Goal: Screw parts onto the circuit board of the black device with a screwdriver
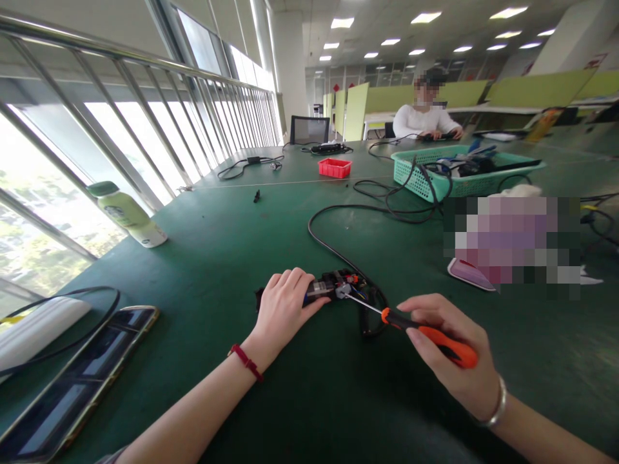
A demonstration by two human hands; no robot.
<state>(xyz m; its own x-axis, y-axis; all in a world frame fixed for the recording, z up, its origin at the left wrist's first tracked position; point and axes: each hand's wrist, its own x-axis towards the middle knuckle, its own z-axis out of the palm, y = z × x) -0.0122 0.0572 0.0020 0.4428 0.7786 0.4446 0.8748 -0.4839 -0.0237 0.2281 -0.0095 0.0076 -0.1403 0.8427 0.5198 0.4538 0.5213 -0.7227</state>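
My left hand (285, 303) is wrapped over a black corded device (316, 290) lying on the green table and grips it near its middle. The device's right end is opened up, with coloured wires and a small grey part (342, 290) exposed. In my right hand (449, 341) is a screwdriver (447, 345) with an orange and black handle, held between thumb and fingers. Its metal shaft points left, and the tip meets the grey part or lies just in front of it; I cannot tell which. A black cable (333, 248) runs from the device toward the back right.
A teal basket (420, 183) with cables and parts stands at the back right, near a red tray (334, 168). At left are a bottle (128, 216) and a dark framed panel (82, 380). A person in white (425, 119) sits across the table (232, 238).
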